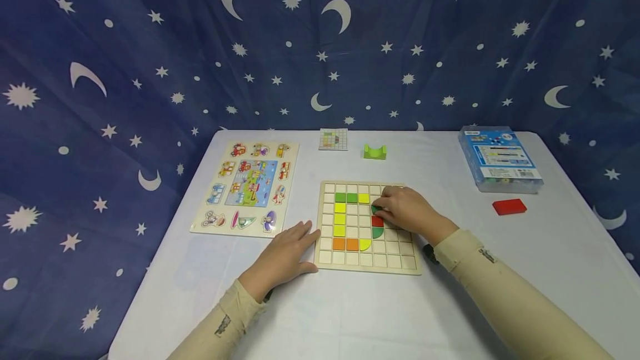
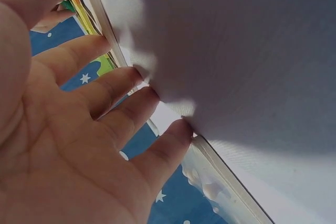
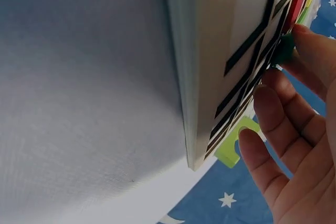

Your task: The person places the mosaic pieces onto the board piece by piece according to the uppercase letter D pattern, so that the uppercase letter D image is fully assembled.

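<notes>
A wooden grid board (image 1: 380,260) lies flat on the white table, bearing several flat yellow, green, orange and red tiles in its cells. My right hand (image 1: 407,210) reaches over the board's right side. Its thumb and finger pinch a dark green tile (image 3: 284,49) just above the red tile (image 1: 377,221), with the fingers hiding most of its shape. Below that red tile sits a green quarter-circle tile (image 1: 377,233). On the table at the board's left edge rests my left hand (image 1: 285,257), fingers spread, fingertips right at the rim in the left wrist view.
To the left lies a vehicle puzzle board (image 1: 252,182). Behind the grid stand a small pattern card (image 1: 333,139) and a light green arch block (image 1: 375,153). A clear plastic box (image 1: 500,160) and a red block (image 1: 509,206) are at the right.
</notes>
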The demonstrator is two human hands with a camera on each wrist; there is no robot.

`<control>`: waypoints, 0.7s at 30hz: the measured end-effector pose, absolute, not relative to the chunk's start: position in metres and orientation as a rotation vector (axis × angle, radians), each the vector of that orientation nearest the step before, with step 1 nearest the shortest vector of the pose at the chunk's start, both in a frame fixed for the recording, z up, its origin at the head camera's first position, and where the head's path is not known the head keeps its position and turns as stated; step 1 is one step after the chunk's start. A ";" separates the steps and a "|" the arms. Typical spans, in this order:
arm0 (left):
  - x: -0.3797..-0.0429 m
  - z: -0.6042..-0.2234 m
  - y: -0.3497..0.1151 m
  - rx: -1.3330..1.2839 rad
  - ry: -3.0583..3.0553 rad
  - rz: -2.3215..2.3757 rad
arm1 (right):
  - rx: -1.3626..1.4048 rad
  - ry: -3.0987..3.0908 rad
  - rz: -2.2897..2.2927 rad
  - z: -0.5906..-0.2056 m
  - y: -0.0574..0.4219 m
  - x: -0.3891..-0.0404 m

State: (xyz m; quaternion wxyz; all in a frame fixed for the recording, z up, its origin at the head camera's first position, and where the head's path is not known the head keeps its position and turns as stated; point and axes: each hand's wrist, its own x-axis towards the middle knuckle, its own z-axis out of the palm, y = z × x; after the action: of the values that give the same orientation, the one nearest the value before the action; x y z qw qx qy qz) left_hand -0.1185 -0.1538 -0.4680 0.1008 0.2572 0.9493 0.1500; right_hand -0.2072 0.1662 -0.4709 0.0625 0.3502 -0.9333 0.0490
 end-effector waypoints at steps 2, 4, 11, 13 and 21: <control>-0.119 -0.468 -0.154 0.761 2.807 0.442 | 1.066 -2.813 0.134 -0.470 0.165 -0.206; -0.119 -0.468 -0.154 0.763 2.810 0.438 | 1.059 -2.814 0.111 -0.469 0.164 -0.205; -0.119 -0.469 -0.152 0.765 2.808 0.444 | 1.015 -2.823 0.043 -0.467 0.163 -0.204; -0.119 -0.469 -0.152 0.767 2.808 0.442 | 1.008 -2.814 0.067 -0.466 0.163 -0.204; -0.119 -0.469 -0.152 0.757 2.796 0.446 | 0.958 -2.792 0.191 -0.465 0.160 -0.202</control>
State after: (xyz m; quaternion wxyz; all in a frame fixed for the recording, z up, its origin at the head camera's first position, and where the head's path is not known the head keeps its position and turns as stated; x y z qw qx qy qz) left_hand -0.1190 -0.1523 -0.4690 0.1050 0.2568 0.9487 0.1514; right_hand -0.2022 0.1604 -0.4651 0.0918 0.3226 -0.9399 0.0643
